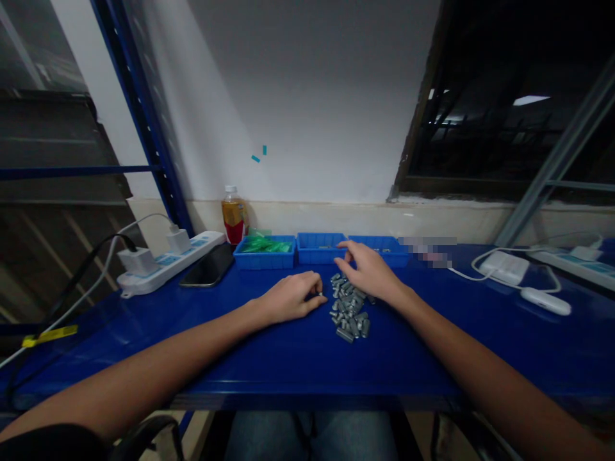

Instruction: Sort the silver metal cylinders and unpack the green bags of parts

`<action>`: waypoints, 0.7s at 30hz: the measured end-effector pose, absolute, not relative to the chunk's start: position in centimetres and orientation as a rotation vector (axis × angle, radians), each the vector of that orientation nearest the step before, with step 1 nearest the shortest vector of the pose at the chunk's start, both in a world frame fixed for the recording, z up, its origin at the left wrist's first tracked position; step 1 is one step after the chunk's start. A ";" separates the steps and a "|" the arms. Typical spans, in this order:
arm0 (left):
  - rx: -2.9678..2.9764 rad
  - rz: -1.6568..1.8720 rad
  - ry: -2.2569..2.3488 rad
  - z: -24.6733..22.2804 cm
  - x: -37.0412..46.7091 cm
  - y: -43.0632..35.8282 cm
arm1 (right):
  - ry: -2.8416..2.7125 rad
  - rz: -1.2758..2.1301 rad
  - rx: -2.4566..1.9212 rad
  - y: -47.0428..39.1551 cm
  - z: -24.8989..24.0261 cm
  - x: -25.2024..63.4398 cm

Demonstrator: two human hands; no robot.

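My left hand (294, 298) rests on the blue table just left of a heap of grey metal cylindrical parts (352, 304). Its thumb and forefinger are pinched on a small metal part (320, 294), mostly hidden by the fingers. Over the far side of the heap hovers my right hand (369, 269), thumb and forefinger apart, with nothing visible between them. Its fingertips are near the middle blue bin (319, 257), which has a few small pieces inside. The right blue bin (396, 259), partly behind that hand, also holds some small pieces.
The left blue bin (265, 260) holds green plastic bags (266, 244). Behind it stands a drink bottle (234, 214). A phone (207, 266) and a power strip (175, 264) lie at left. On the right are a white charger (504, 267), cables and a white case (546, 301).
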State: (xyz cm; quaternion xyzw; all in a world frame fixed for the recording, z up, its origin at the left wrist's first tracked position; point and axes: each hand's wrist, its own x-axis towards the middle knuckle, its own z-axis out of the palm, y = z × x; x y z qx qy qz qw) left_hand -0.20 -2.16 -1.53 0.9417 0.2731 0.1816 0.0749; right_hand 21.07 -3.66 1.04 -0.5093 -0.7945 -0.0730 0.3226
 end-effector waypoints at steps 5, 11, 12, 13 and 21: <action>2.759 0.531 0.777 -1.4 -0.4 -1.6 | -2.298 -0.122 -1.230 -5.2 1.0 19.0; 2.855 0.445 0.676 -1.0 -0.8 -1.7 | -2.285 -0.117 -1.293 -4.5 0.9 19.9; 2.869 0.438 0.677 -1.1 -0.8 -1.7 | -2.296 -0.112 -1.298 -4.4 0.8 20.0; 2.868 0.442 0.682 -1.1 -0.8 -1.7 | -2.311 -0.104 -1.297 -4.3 0.7 20.0; 2.274 0.753 0.793 -1.0 -0.2 -1.3 | -2.391 -0.024 -1.066 -5.1 0.6 19.3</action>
